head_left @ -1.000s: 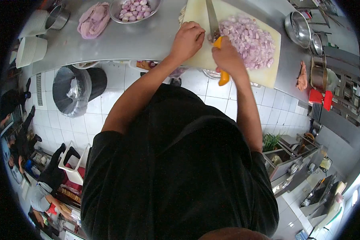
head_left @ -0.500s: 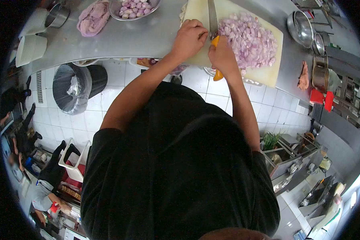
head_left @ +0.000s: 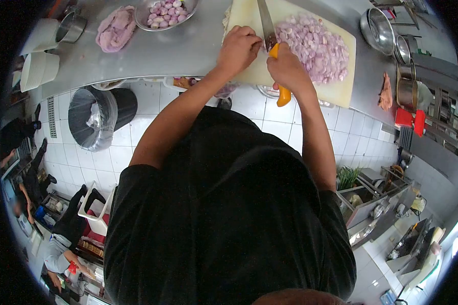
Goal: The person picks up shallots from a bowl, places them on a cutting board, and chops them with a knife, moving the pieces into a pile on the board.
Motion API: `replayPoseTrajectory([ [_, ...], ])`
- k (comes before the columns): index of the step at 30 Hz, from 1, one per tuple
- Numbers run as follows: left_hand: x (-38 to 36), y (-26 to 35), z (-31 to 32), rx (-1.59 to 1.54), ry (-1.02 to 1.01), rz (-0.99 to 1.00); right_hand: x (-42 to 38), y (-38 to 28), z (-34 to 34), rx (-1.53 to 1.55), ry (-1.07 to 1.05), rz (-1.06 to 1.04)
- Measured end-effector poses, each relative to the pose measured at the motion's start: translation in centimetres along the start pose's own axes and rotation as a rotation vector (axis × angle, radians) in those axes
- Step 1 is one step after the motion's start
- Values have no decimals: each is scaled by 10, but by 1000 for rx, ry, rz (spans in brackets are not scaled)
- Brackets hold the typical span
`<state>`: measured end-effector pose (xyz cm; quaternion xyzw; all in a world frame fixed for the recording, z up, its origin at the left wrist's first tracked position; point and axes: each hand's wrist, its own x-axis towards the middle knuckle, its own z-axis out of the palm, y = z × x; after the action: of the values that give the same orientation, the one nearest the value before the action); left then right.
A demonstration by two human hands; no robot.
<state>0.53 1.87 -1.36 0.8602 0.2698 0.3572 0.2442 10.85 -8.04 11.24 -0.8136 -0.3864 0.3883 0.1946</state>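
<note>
My right hand (head_left: pixel 290 68) grips the yellow handle of a kitchen knife (head_left: pixel 265 21), its blade pointing away from me over the cutting board (head_left: pixel 336 94). Left of the blade, my left hand (head_left: pixel 238 50) has its fingers curled and pinched together close to the knife. Whatever lies under those fingertips is too small or hidden to make out. A broad heap of sliced shallots (head_left: pixel 314 50) covers the right part of the board, beside my right hand. Whole peeled shallots (head_left: pixel 165 14) fill a metal bowl (head_left: pixel 143 22) off to the left.
A crumpled pinkish cloth (head_left: pixel 115 29) lies on the steel counter (head_left: pixel 188 53), with stacked white containers (head_left: pixel 39 71) further left. Metal bowls (head_left: pixel 376 31) stand on the right. Below the counter is a lined bin (head_left: pixel 92 119). Other people, one in a grey shirt (head_left: pixel 56 254), are at lower left.
The knife has turned slightly, its handle end swinging right and its blade tip left. My left hand keeps its pinch beside the blade. The whole view has shifted a little.
</note>
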Motion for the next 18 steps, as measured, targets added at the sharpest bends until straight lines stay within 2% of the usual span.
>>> replayPoseTrajectory([
  [18, -1, 0, -1, -25, 5, -64, 1, 17, 21, -26, 49, -61],
])
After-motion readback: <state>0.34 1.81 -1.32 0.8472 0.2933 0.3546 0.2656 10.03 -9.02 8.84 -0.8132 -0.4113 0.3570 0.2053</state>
